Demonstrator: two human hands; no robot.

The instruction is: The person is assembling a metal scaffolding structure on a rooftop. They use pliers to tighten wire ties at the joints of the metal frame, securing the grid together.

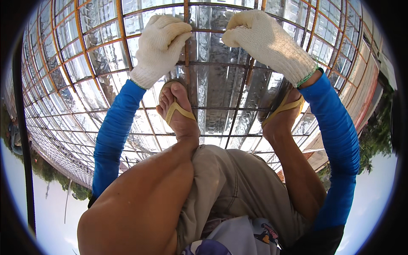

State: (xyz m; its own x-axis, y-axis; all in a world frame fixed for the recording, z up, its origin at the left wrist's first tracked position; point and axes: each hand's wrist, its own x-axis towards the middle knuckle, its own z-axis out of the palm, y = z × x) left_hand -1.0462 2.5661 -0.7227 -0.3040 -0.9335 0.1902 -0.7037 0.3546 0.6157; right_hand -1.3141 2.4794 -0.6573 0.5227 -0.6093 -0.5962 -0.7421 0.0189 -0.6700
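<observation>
I wear white knit gloves on both hands, with blue sleeves above them. My left hand [163,47] is closed, thumb against curled fingers, beside an upright rusty bar of the rebar grid [186,49]. A short crossing rebar [207,30] spans the gap between my two hands. On its other side, my right hand [265,42] is curled in a closed grip. What either set of fingers holds, if anything, is hidden by the gloves.
Shiny corrugated metal sheeting [214,85] lies beneath the grid. My feet in yellow flip-flops [180,111] stand among the bars. A dark upright pole [26,148] is at far left. Trees [376,127] and wooden boards [367,100] show along the right side.
</observation>
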